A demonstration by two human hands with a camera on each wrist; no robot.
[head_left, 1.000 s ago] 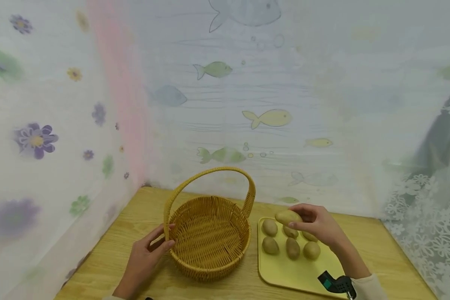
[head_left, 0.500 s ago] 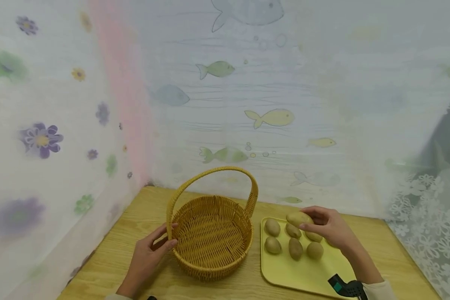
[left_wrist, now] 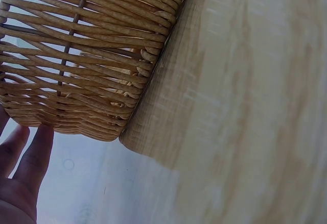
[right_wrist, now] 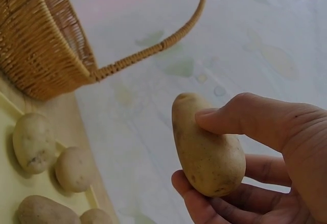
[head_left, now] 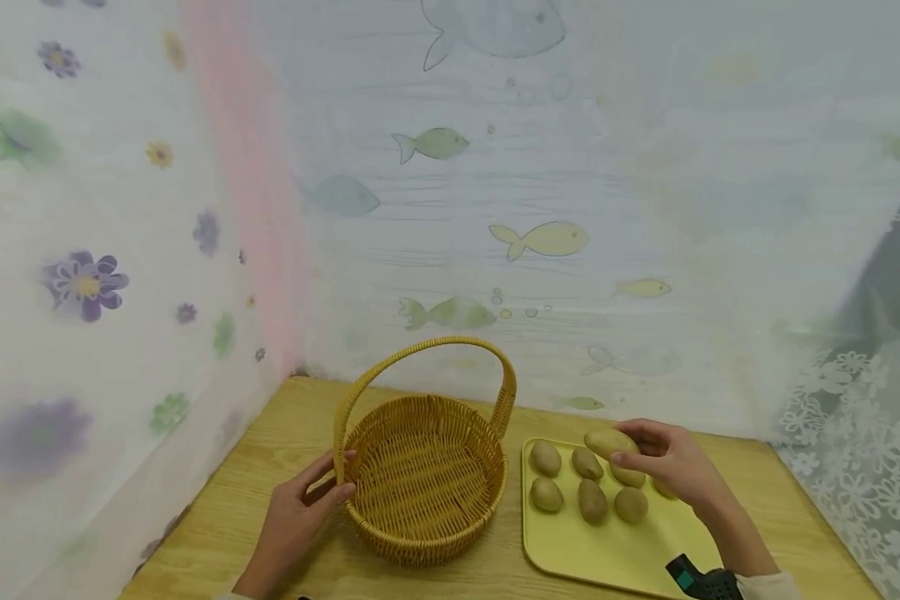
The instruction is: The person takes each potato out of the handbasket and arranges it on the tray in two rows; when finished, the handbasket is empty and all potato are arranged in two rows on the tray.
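A round, golden-brown wicker basket point(head_left: 427, 487) with a tall arched handle stands on the table, its woven inside bare. At its left side my left hand point(head_left: 296, 508) grips the rim near the handle's foot, thumb outside. In the left wrist view the fingertips point(left_wrist: 41, 137) touch the basket's woven wall point(left_wrist: 76, 76). My right hand point(head_left: 671, 458) holds a smooth, pale potato point(right_wrist: 207, 147) between thumb and fingers, raised over the far side of the yellow tray point(head_left: 600, 554). Several more potatoes point(head_left: 592, 500) lie on that tray in rough rows, some partly hidden by the hand.
The wooden table point(head_left: 232, 483) carries the basket at the left and the tray to its right, with a narrow gap between. Behind hangs a pale sheet point(head_left: 435, 242) with fish drawings. A flowered sheet point(head_left: 120, 358) borders the left, and white lace point(head_left: 862, 467) the right.
My right hand, with the potato in it, has shifted a little to the right over the tray. The left hand keeps its hold on the basket. The head view has moved slightly.
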